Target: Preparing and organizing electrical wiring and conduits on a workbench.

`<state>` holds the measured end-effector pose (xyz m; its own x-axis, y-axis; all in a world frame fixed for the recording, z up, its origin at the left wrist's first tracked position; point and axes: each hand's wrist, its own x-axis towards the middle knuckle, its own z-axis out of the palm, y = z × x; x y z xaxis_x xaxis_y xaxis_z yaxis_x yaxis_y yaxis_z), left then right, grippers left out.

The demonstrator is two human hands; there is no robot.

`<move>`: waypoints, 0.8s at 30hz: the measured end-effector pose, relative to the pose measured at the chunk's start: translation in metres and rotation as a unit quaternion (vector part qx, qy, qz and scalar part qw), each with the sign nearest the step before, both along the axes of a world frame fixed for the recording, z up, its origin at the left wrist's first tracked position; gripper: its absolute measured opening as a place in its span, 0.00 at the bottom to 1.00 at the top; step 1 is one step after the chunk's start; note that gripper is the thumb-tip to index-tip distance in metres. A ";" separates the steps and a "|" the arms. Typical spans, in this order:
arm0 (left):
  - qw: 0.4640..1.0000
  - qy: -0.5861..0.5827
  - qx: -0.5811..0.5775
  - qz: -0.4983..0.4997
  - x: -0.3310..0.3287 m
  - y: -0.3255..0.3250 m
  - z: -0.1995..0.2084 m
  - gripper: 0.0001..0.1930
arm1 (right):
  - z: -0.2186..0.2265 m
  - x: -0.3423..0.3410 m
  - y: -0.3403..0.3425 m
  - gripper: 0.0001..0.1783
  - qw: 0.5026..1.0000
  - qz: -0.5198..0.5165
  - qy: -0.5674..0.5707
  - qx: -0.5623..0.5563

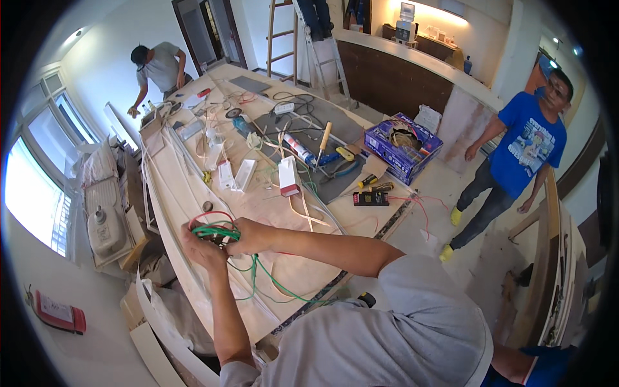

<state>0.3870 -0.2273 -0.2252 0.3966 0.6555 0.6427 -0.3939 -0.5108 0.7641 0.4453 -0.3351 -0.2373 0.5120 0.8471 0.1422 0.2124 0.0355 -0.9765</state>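
Note:
A bundle of green and red wires (pixel 218 230) is held between my two hands above the table's left part. My left hand (pixel 203 250) has its fingers wrapped around the bundle's left side. Closed on its right side is my right hand (pixel 253 237). Between them sits a small dark part I cannot make out. Loose green wire (pixel 254 267) hangs below my right hand and trails over the wooden tabletop (pixel 293 274) toward its near edge. A small round dark object (pixel 207 206) lies just beyond my hands.
Across the table are a red-and-white box (pixel 288 177), a sealant tube (pixel 298 148), pliers (pixel 342 169), screwdrivers (pixel 368 181) and a blue carton (pixel 412 149). A person in blue (pixel 525 138) stands right; another (pixel 158 68) is far left. A stepladder (pixel 332 61) stands behind.

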 end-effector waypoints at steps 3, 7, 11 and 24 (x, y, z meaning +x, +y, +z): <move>1.000 0.017 0.007 0.000 0.000 0.012 -0.005 0.33 | 0.007 -0.010 -0.002 0.20 0.994 0.023 0.111 -0.010; 0.999 -0.009 -0.017 -0.037 -0.002 0.009 -0.002 0.33 | 0.001 -0.010 0.003 0.20 0.981 0.046 0.185 0.028; 0.998 -0.025 0.000 -0.058 0.001 0.021 -0.012 0.32 | 0.002 -0.004 0.005 0.18 0.962 0.125 0.237 0.054; 0.861 0.209 0.457 -0.080 -0.039 0.035 0.077 0.28 | 0.026 0.057 -0.014 0.13 0.994 0.047 -0.001 -0.101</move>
<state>0.3478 -0.1927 -0.1479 0.7563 -0.1320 0.6408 -0.3031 -0.9387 0.1644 0.5028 -0.3490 -0.2114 0.4284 0.9029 -0.0352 0.2191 -0.1415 -0.9654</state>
